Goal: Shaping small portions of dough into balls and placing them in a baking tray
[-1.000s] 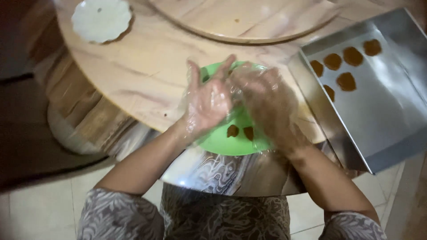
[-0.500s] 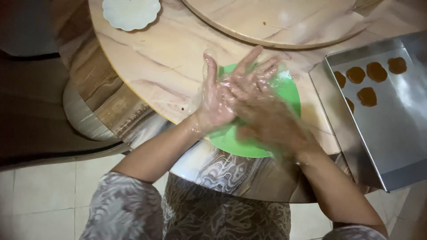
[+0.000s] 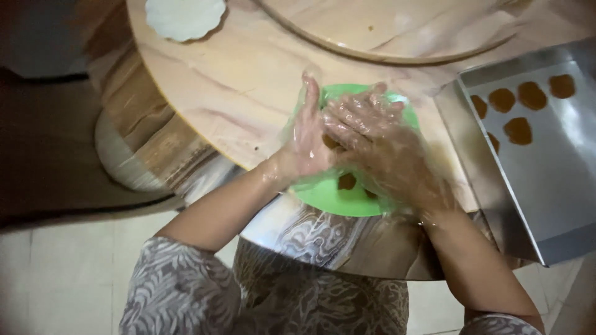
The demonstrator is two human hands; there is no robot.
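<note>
My left hand [image 3: 307,139], in a thin clear plastic glove, stands on edge above the round green plastic plate [image 3: 335,198], fingers straight and together, palm turned toward my other hand. My right hand [image 3: 372,146], gloved the same way, lies across it with the fingers spread a little and their tips against the left palm. A small patch of brown shows in the gap between the two palms; I cannot tell whether it is a lump of dough pressed there or only shadow, so I cannot say for certain that either hand holds anything.

The green plate sits at the near edge of the round, pale wooden table [image 3: 236,80], just under my hands and partly hidden by them. On its visible part lie two small brown dough pieces [image 3: 346,181], one clear and one half covered by my right wrist.

To my right, just beside the plate, rests a rectangular shiny metal baking tray [image 3: 552,186], its near corner hanging past the table edge. Flat brown rounds of dough [image 3: 518,130] lie in rows at its far end, set apart from one another; the near part of the tray is bare metal.

Farther across the table is a large round wooden turntable [image 3: 397,31], and off to the left a small white scalloped dish [image 3: 184,17]. My patterned grey sleeves [image 3: 180,285] show at the bottom, above a pale tiled floor [image 3: 62,279].
</note>
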